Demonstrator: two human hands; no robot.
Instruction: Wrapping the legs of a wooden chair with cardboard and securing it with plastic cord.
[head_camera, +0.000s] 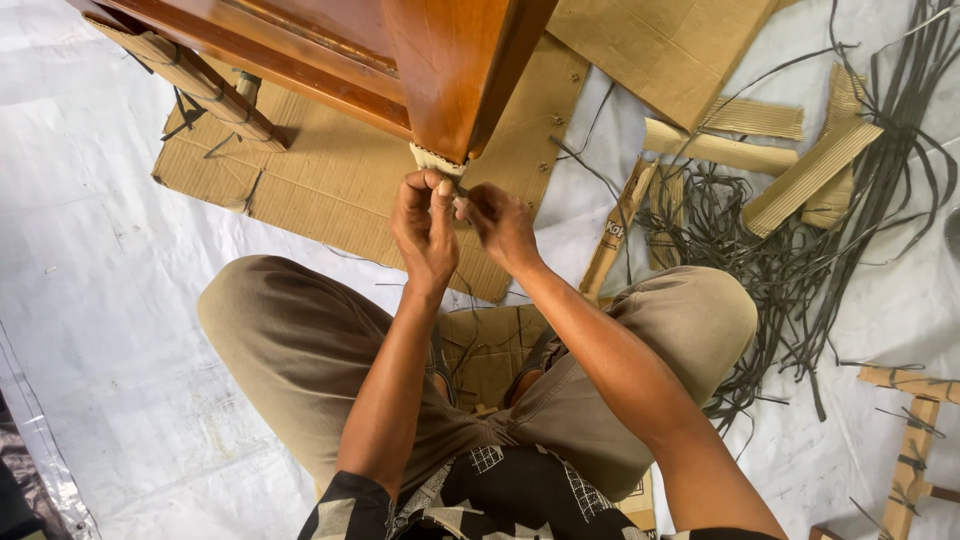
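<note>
Hands (462, 228) at cardboard-wrapped furniture leg (437, 160)

Glossy, smooth varnished wood on the furniture leg (455, 75); matt, ribbed brown cardboard sheets (345, 185) beneath it; dull black plastic-looking straps (800, 260); crinkled white plastic sheeting (110, 300) over the floor.

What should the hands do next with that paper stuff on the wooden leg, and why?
Probably pull the cardboard wrap off the wooden leg. Both the left hand and right hand pinch at its bottom edge, and only that small scrap clings to the leg's end.
</note>
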